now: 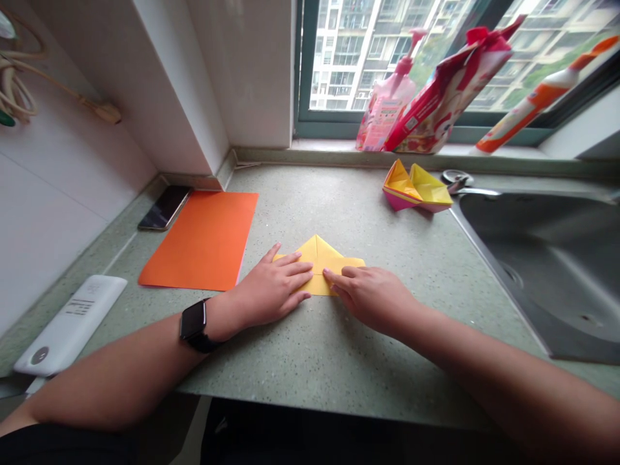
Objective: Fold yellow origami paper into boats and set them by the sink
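A partly folded yellow paper lies flat on the green speckled counter, its point facing away from me. My left hand rests on its left part with fingers stretched flat, holding it down. A black watch sits on that wrist. My right hand presses the paper's lower right edge with its fingertips held together on the fold.
An orange sheet lies to the left, with a dark phone beyond it and a white power bank near the front edge. Two folded paper boats sit near the steel sink. Bottles and a red bag stand on the windowsill.
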`<act>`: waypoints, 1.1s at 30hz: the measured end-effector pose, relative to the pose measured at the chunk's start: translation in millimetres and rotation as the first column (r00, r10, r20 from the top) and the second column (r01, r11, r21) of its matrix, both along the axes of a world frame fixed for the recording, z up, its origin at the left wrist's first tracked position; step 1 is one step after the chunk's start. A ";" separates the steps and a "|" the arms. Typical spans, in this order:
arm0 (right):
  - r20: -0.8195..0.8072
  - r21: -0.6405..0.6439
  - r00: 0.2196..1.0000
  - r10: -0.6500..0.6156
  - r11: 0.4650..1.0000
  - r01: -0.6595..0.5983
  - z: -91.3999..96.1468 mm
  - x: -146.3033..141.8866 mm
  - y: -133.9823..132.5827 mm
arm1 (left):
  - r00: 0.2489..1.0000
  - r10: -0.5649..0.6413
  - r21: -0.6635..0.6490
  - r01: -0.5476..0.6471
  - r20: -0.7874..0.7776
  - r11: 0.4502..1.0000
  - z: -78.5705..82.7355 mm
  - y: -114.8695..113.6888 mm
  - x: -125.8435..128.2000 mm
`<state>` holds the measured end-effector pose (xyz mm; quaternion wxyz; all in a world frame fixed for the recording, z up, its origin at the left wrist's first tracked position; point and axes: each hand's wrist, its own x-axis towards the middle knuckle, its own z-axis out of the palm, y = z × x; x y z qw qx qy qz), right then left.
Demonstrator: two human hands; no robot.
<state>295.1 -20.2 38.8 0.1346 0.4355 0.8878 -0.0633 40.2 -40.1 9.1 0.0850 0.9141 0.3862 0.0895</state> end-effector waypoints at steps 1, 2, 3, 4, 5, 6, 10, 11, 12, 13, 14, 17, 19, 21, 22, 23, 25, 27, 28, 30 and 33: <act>0.002 -0.004 1.000 -0.001 1.000 0.001 0.2 0.3 -0.3 | 1.000 0.018 0.015 -0.018 -0.023 1.000 3.9 -1.8 -1.5; 0.003 -0.006 1.000 -0.003 1.000 0.003 0.1 0.5 -0.8 | 0.998 0.043 0.027 -0.042 -0.050 0.999 7.8 -3.6 -3.6; 0.005 -0.009 1.000 -0.005 1.000 0.005 0.0 0.7 -1.2 | 0.994 0.074 0.036 -0.071 -0.080 0.997 11.5 -5.4 -6.2; 0.007 -0.011 1.000 -0.005 1.000 0.005 -0.1 0.8 -1.5 | 0.988 0.115 0.045 -0.111 -0.102 0.993 14.9 -7.0 -9.3; 0.010 -0.012 1.000 -0.005 1.000 0.005 -0.2 0.9 -1.7 | 0.981 0.158 0.052 -0.153 -0.117 0.987 17.8 -8.4 -12.5; 0.014 -0.013 1.000 -0.004 1.000 0.004 -0.1 0.9 -1.9 | 0.973 0.194 0.055 -0.188 -0.122 0.981 20.2 -9.5 -15.8; 0.014 -0.013 1.000 -0.001 1.000 0.001 0.6 0.4 -2.2 | 0.950 0.285 0.045 -0.281 -0.127 0.959 26.2 -11.0 -26.1; 0.012 -0.015 1.000 -0.003 1.000 0.003 0.8 0.2 -2.3 | 0.947 0.295 0.045 -0.292 -0.130 0.955 27.5 -10.5 -28.2; 0.010 -0.016 1.000 -0.007 1.000 0.007 0.9 0.2 -2.3 | 0.944 0.302 0.045 -0.299 -0.130 0.953 28.9 -9.5 -30.4; 0.009 -0.018 1.000 -0.010 1.000 0.010 0.9 0.2 -2.4 | 0.944 0.304 0.041 -0.302 -0.127 0.953 30.5 -8.1 -33.0; 0.010 -0.018 1.000 -0.013 1.000 0.013 0.8 0.4 -2.4 | 0.945 0.302 0.031 -0.301 -0.123 0.953 32.4 -6.2 -35.7; 0.014 -0.011 1.000 -0.013 1.000 0.013 0.4 0.9 -2.5 | 0.946 0.304 0.014 -0.304 -0.112 0.952 37.9 0.6 -43.3; 0.021 -0.007 1.000 -0.008 1.000 0.009 0.3 0.9 -2.9 | 0.941 0.327 0.051 -0.324 -0.083 0.945 38.7 3.8 -44.1; 0.026 -0.005 1.000 -0.008 1.000 0.008 0.2 0.6 -3.5 | 0.956 0.292 0.084 -0.290 -0.009 0.953 34.6 4.2 -39.7; 0.027 -0.006 1.000 -0.008 1.000 0.008 0.2 0.3 -3.9 | 0.973 0.228 0.081 -0.230 0.038 0.970 30.8 3.5 -36.0; 0.026 -0.007 1.000 -0.009 1.000 0.009 0.1 -0.2 -4.4 | 0.986 0.143 0.066 -0.149 0.080 0.987 26.1 2.3 -31.9; 0.026 -0.014 1.000 -0.009 1.000 0.010 0.0 -1.2 -5.2 | 0.998 -0.001 0.031 -0.001 0.069 1.000 16.5 -0.6 -24.1; 0.026 -0.020 1.000 -0.007 1.000 0.007 0.4 -1.6 -5.5 | 0.999 -0.035 -0.019 0.036 0.040 0.999 9.9 -2.9 -19.1; 0.025 -0.023 1.000 -0.007 1.000 0.008 1.2 -1.1 -5.3 | 0.999 -0.030 -0.042 0.031 0.026 0.999 8.5 -3.7 -17.7; 0.028 -0.030 1.000 -0.014 0.999 0.015 4.4 1.8 -4.1 | 1.000 -0.005 -0.071 0.006 0.015 0.997 8.8 -4.5 -16.7; 0.082 -0.054 0.995 -0.054 0.997 0.059 14.5 11.9 -0.9 | 1.000 0.012 -0.091 -0.011 0.014 0.996 12.3 -3.8 -17.4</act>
